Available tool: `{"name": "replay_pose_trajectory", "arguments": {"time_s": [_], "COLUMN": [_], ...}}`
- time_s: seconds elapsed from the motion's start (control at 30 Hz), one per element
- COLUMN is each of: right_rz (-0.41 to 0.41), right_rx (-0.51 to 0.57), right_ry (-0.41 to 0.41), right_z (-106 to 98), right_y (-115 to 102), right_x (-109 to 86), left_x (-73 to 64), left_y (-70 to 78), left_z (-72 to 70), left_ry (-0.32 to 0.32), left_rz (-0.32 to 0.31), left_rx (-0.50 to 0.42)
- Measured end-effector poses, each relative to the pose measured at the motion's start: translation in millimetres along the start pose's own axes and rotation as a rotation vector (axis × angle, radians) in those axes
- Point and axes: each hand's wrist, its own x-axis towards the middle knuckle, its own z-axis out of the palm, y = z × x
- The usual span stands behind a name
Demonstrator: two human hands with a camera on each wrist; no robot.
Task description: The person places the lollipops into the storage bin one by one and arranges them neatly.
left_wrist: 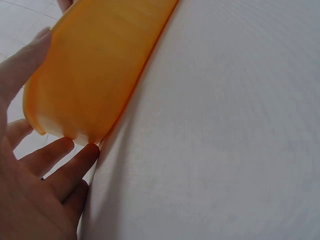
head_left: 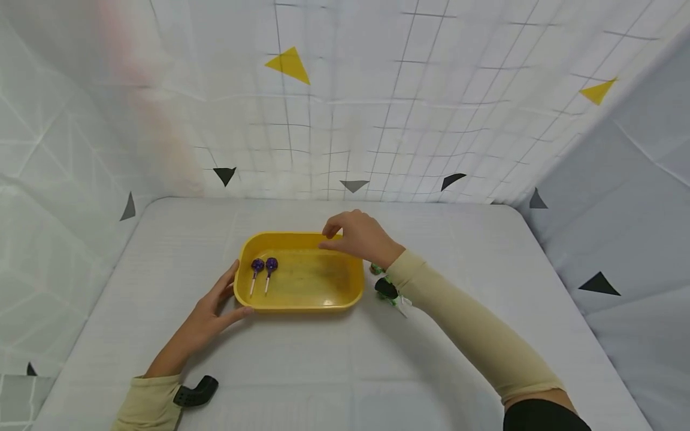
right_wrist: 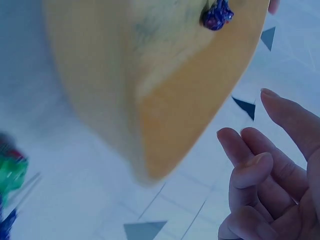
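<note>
Left hand point(head_left: 209, 315) is spread, fingertips point(left_wrist: 93, 150) touching the yellow rounded plastic tray point(head_left: 307, 278) on the desk point(head_left: 302, 365); contact's clearest from the left wrist. Two purple-wrapped lollipops point(head_left: 272, 263) inside. Right hand point(head_left: 360, 237): loosely curled, empty, near the far rim. Green-wrapped candy point(head_left: 375, 269) lies right.

My bare left hand point(head_left: 206, 320) spreads its fingers and thumb apart; my bare right hand point(head_left: 362, 238) curls its fingers loosely, thumb apart, ahead of my beige-sleeved right forearm point(head_left: 463, 323), which slants forward and inward
</note>
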Motion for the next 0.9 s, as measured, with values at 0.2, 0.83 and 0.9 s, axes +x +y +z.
{"name": "replay_pose_trajectory", "arguments": {"time_s": [0.2, 0.83, 0.9], "right_rz": [0.058, 0.141, 0.131], "right_rx": [0.024, 0.009, 0.019], "right_ry": [0.025, 0.058, 0.044], "right_z": [-11, -17, -16], "right_y": [19, 90, 97], "right_x": [-14.1, -59.8, -64.2], "left_x": [0.5, 0.5, 0.5], "left_y": [0.0, 0.3, 0.4], "left_z": [-0.1, 0.4, 0.7], "left_ry": [-0.002, -0.006, -0.005], "left_rz": [0.002, 0.003, 0.006], "left_rx": [-0.003, -0.012, -0.010]}}
